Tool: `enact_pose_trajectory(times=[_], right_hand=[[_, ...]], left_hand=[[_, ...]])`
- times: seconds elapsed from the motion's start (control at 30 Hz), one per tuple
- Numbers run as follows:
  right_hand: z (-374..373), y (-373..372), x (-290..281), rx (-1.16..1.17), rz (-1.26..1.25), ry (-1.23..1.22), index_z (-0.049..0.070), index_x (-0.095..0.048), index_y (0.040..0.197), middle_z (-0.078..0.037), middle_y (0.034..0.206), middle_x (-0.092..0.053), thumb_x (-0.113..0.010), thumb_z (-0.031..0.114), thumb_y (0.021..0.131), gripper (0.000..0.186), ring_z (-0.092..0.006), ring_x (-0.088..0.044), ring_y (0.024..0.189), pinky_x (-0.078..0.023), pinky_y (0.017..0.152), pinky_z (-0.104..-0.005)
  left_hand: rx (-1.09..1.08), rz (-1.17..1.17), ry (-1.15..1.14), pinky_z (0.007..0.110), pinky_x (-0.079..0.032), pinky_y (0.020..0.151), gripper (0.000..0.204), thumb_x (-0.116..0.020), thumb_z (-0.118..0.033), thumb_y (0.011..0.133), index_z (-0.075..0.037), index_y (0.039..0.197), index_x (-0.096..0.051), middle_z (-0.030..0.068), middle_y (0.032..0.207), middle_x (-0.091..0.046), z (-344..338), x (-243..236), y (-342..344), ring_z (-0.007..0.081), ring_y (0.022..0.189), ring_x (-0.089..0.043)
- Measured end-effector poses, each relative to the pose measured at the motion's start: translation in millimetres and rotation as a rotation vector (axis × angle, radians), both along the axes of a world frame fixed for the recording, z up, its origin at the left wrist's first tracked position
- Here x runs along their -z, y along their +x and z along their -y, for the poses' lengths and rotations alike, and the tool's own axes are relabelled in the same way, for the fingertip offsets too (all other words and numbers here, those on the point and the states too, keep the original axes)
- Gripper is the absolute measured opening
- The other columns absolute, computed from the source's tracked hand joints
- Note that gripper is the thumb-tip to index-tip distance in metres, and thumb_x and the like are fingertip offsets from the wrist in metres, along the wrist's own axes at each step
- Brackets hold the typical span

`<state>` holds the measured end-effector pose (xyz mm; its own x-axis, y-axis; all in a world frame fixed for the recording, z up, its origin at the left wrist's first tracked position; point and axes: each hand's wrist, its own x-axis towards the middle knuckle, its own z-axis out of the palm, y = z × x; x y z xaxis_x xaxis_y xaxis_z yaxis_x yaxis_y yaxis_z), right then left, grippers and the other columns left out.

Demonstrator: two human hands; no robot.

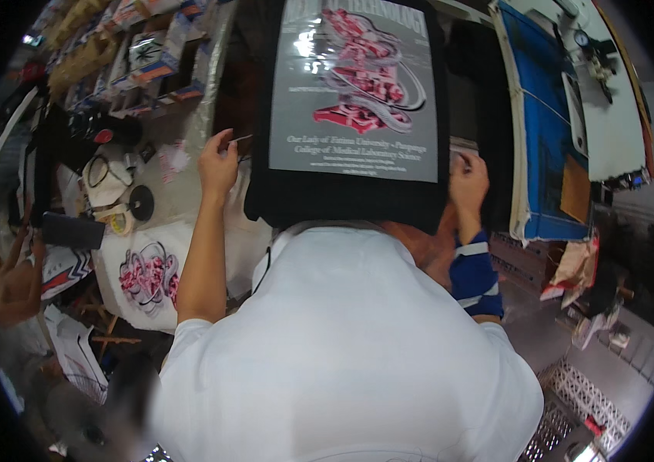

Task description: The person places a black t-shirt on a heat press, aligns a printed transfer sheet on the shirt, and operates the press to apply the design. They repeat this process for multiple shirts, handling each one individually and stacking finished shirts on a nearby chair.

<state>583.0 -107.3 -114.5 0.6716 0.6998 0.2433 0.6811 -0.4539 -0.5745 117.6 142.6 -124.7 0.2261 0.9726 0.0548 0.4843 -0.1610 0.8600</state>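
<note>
A black shirt (350,202) lies spread in front of me, with a large grey sheet-like print (304,85) on it showing a red and white picture and pale lettering. Just left of the shirt, my left hand (220,165) is closed in a pinch; a thin pale strip (244,138) sticks out from its fingertips toward the fabric. At the right edge of the shirt, my right hand (469,183) has its fingers curled together. Something pale shows by those fingertips, too small to name. A blue band with white stripes (475,279) wraps my right forearm.
Farther left, a white cloth with a red print (148,281) hangs over the table edge, near a black disc (141,202). Cardboard boxes (150,58) fill the far left. A blue panel (546,131) stands at right. Another person's arm (23,269) shows at the left rim.
</note>
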Motion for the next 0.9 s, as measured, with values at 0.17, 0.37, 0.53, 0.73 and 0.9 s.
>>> enact_pose_trajectory(times=[0.17,0.37,0.53,0.73,0.9], right_hand=[[-16,-59,-13,-0.323,0.175,0.11,0.004,-0.069,0.113,-0.017,0.126,-0.064,-0.068,0.014,0.091,0.024,-0.0385,-0.055,0.126,-0.042,0.108,-0.0483],[-14,-67,-2,-0.306,0.185,0.139,0.004,-0.067,0.117,-0.017,0.133,-0.06,-0.068,0.011,0.089,0.029,-0.0407,-0.05,0.131,-0.04,0.111,-0.0507],[-13,-67,-1,-0.304,0.189,0.139,0.004,-0.067,0.116,-0.016,0.132,-0.06,-0.069,0.012,0.088,0.029,-0.0403,-0.05,0.132,-0.04,0.111,-0.0502],[-13,-67,0,-0.293,0.187,0.135,0.006,-0.069,0.115,-0.015,0.133,-0.06,-0.07,0.014,0.087,0.028,-0.0397,-0.049,0.133,-0.04,0.111,-0.0503],[-13,-68,-3,-0.293,0.178,0.134,0.007,-0.069,0.113,-0.014,0.132,-0.061,-0.07,0.014,0.087,0.027,-0.0396,-0.049,0.132,-0.04,0.111,-0.0503]], left_hand=[[0.196,-0.086,0.46,0.05,-0.037,0.117,0.024,-0.074,-0.012,0.089,-0.005,0.113,-0.074,0.0124,0.123,-0.069,39,-19,53,0.0342,0.127,-0.059],[0.143,-0.081,0.469,0.05,-0.039,0.115,0.027,-0.079,-0.013,0.086,-0.005,0.111,-0.075,0.0125,0.127,-0.068,47,-6,60,0.0371,0.132,-0.054],[0.15,-0.071,0.469,0.05,-0.039,0.115,0.028,-0.078,-0.012,0.087,-0.004,0.113,-0.074,0.0128,0.127,-0.068,47,-4,60,0.0362,0.133,-0.054],[0.141,-0.093,0.453,0.049,-0.039,0.115,0.028,-0.076,-0.011,0.089,-0.003,0.115,-0.074,0.0132,0.127,-0.068,49,-4,61,0.0359,0.133,-0.054],[0.137,-0.107,0.459,0.048,-0.041,0.113,0.026,-0.075,-0.01,0.089,-0.003,0.114,-0.074,0.0127,0.128,-0.067,50,-4,62,0.0354,0.132,-0.055]])
